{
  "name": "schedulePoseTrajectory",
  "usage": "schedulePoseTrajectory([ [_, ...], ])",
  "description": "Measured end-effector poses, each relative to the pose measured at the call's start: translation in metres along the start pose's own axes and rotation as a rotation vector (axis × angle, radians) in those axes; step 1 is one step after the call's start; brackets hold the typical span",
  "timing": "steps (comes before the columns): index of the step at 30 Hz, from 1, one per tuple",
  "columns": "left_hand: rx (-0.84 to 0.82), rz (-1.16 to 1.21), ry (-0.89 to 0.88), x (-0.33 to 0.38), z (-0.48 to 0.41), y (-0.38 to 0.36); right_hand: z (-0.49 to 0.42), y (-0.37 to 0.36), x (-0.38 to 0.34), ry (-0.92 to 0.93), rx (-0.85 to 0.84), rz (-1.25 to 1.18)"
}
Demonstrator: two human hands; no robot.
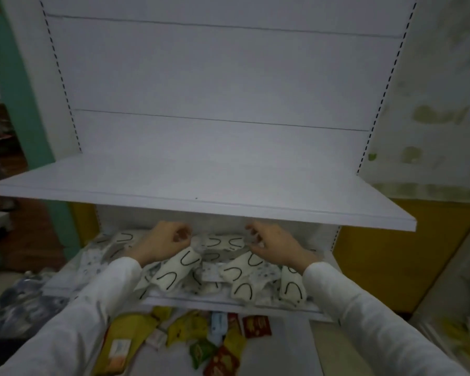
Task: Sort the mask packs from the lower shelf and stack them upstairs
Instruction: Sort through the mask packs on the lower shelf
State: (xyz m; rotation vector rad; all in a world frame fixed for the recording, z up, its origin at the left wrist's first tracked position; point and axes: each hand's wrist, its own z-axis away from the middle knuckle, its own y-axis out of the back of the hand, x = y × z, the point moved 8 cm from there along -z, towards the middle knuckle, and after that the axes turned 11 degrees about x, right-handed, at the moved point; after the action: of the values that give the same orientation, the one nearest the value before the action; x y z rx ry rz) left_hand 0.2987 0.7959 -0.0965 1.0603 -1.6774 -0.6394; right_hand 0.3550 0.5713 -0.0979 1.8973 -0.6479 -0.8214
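Head view: left hand (pixel 166 241) and right hand (pixel 273 244), fingers curled over mask packs (pixel 179 270), grip unclear; packs overhanging lower shelf (pixel 190 301) may drop if nudged.

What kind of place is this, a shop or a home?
Probably a small shop or its stockroom. The white shelving unit has slotted uprights like store racks; many similar mask packs lie on one shelf, and colourful snack packets on the one below.
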Motion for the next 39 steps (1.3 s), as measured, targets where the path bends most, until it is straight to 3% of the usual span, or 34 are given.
schedulePoseTrajectory([
  [13, -0.038, 0.046, 0.222, -0.131, 0.020, -0.061, -0.016, -0.120, 0.025, -0.123, -0.208, 0.001],
  [22, -0.126, 0.086, 0.267, -0.250, -0.016, -0.098, -0.073, -0.265, 0.007, -0.218, -0.384, -0.070],
  [25, -0.161, 0.083, 0.295, -0.281, -0.031, -0.109, -0.092, -0.306, -0.002, -0.274, -0.371, -0.111],
  [32, -0.131, 0.229, 0.458, -0.310, -0.034, -0.148, -0.104, -0.389, -0.008, -0.692, -0.297, -0.339],
  [36, -0.160, 0.343, 0.585, -0.324, -0.013, -0.180, -0.106, -0.421, -0.008, -0.994, -0.121, -0.592],
  [39, -0.205, 0.409, 0.591, -0.330, -0.010, -0.192, -0.105, -0.443, -0.002, -1.223, -0.026, -0.648],
])
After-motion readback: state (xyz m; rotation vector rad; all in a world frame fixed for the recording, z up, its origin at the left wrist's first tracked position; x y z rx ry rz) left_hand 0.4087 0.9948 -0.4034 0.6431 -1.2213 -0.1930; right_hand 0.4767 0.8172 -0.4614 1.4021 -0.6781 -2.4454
